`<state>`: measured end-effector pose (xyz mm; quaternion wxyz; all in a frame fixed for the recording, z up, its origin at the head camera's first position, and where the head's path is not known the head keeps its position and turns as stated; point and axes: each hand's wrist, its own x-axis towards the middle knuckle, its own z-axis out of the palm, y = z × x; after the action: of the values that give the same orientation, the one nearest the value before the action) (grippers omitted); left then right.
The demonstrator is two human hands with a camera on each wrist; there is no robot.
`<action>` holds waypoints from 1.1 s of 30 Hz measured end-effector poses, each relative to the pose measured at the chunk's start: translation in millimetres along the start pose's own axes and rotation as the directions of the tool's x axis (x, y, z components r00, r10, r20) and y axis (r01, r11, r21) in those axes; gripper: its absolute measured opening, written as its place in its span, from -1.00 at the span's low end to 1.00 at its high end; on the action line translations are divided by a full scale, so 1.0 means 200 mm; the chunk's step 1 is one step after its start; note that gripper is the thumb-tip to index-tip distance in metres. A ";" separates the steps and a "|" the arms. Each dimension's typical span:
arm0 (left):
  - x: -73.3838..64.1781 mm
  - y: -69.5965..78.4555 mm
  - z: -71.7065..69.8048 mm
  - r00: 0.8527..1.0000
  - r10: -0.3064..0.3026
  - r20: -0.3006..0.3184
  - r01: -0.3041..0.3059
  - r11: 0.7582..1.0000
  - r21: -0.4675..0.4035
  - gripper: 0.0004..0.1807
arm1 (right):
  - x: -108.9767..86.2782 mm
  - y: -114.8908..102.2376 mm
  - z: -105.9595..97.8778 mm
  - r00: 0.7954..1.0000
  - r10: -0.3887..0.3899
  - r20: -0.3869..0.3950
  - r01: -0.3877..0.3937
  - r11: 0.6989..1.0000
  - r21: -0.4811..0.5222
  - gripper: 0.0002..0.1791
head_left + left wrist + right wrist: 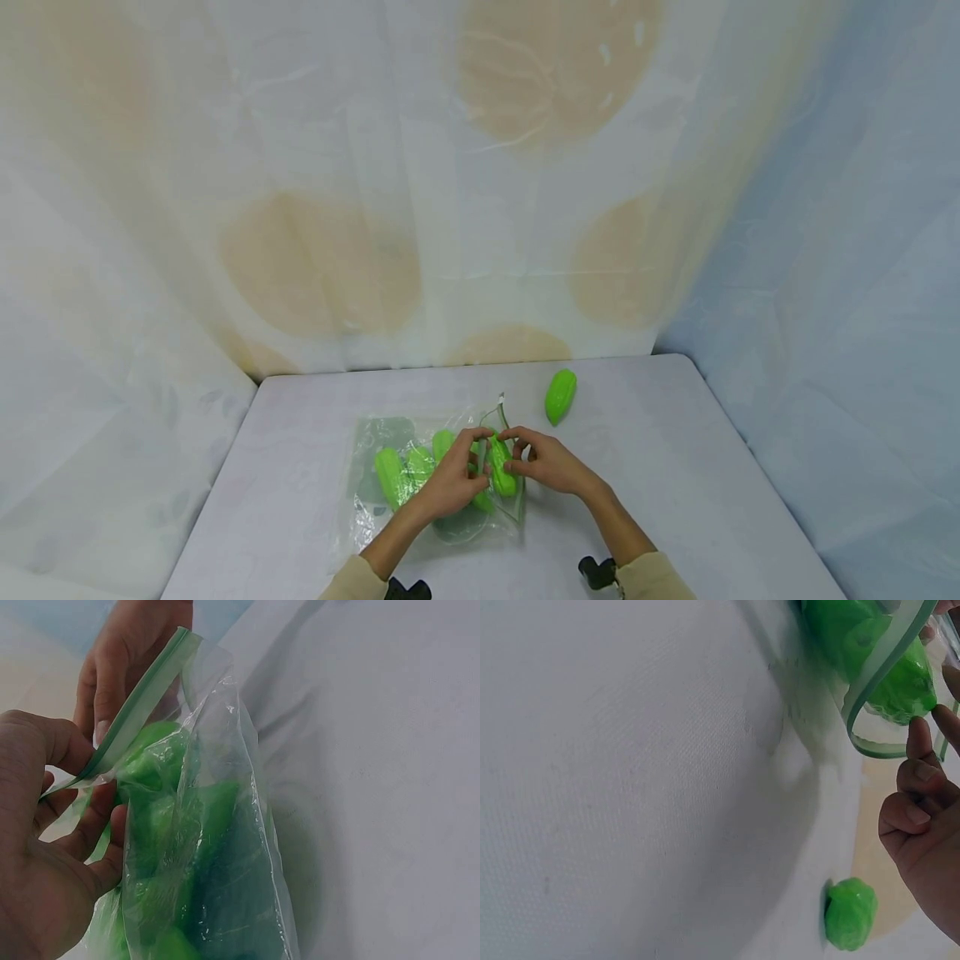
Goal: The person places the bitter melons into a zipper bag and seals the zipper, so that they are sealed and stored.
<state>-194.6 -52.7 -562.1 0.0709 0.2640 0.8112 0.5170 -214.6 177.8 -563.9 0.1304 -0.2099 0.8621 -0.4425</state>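
A clear zip bag (356,517) with a green-edged mouth lies on the table, several glossy green elongated vegetables (388,475) inside it. My left hand (450,483) pinches the bag's green rim (135,712) between finger and thumb. Within the open mouth of the bag lies another green vegetable (904,686), seen lengthwise from the head. Fingertips of my right hand (551,462) touch its outer end, while the lower fingers of that hand are bent in the right wrist view. Part of the bag is hidden behind my left hand.
One loose green vegetable (561,396) lies on the white table (637,433), beyond my right hand. A patterned curtain (495,250) hangs along the table's far edge, with pale sheets on both sides.
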 end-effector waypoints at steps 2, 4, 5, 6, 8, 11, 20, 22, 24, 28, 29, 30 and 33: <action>-0.01 0.05 -0.01 1.000 -0.001 0.007 0.001 1.000 -0.023 -0.29 | 0.00 0.00 0.00 1.000 -0.008 -0.008 0.008 1.000 -0.002 -0.55; -0.01 0.09 -0.02 1.000 0.000 0.013 0.000 0.999 -0.037 -0.30 | 0.00 0.00 0.00 1.000 -0.019 -0.015 0.019 1.000 -0.006 -0.56; -0.02 0.10 -0.03 1.000 0.001 0.016 -0.001 0.999 -0.042 -0.31 | 0.00 0.00 0.00 1.000 -0.021 -0.018 0.021 1.000 -0.009 -0.57; -0.02 0.11 -0.03 1.000 0.003 0.016 -0.002 0.999 -0.044 -0.31 | 0.00 -0.01 0.00 1.000 -0.023 -0.020 0.023 1.000 -0.014 -0.57; -0.02 0.12 -0.03 1.000 0.006 0.014 -0.005 0.999 -0.044 -0.32 | -0.01 -0.01 -0.01 0.999 -0.023 -0.025 0.023 0.999 -0.024 -0.59; -0.02 0.12 -0.03 1.000 0.010 0.011 -0.009 0.999 -0.040 -0.32 | -0.01 -0.01 -0.01 0.999 -0.016 -0.029 0.015 0.999 -0.033 -0.63; -0.01 0.12 -0.03 1.000 0.007 0.005 -0.006 1.000 -0.025 -0.32 | -0.02 -0.01 -0.02 1.000 -0.007 -0.014 0.006 1.000 -0.013 -0.69; 0.00 0.09 -0.02 1.000 0.001 -0.001 -0.001 1.000 -0.013 -0.31 | -0.02 -0.01 -0.02 1.000 -0.008 -0.007 0.008 1.000 -0.016 -0.70; 0.00 0.05 0.00 1.000 -0.003 -0.005 0.003 1.000 0.003 -0.30 | -0.02 0.00 -0.02 1.000 -0.009 0.000 0.009 1.000 -0.021 -0.71; 0.02 -0.04 0.01 1.000 0.006 0.004 -0.006 1.000 0.009 -0.28 | -0.02 0.01 -0.02 1.000 -0.010 0.007 0.010 1.000 -0.024 -0.68; 0.02 -0.04 0.01 1.000 0.006 0.005 -0.006 1.000 0.008 -0.28 | -0.02 0.02 -0.02 1.000 -0.008 0.007 0.008 1.000 -0.024 -0.68; 0.01 -0.02 0.01 1.000 0.010 0.007 -0.010 1.000 0.001 -0.29 | -0.02 0.02 -0.02 1.000 -0.004 0.007 0.004 1.000 -0.023 -0.67; 0.00 0.05 -0.01 1.000 0.011 0.009 -0.010 1.000 -0.021 -0.31 | -0.01 0.01 -0.02 1.000 -0.004 0.004 0.004 1.000 -0.025 -0.68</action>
<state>-191.7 -50.7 -552.1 0.0748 0.2700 0.8041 0.5244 -214.1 182.8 -564.0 0.1286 -0.2141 0.8668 -0.4317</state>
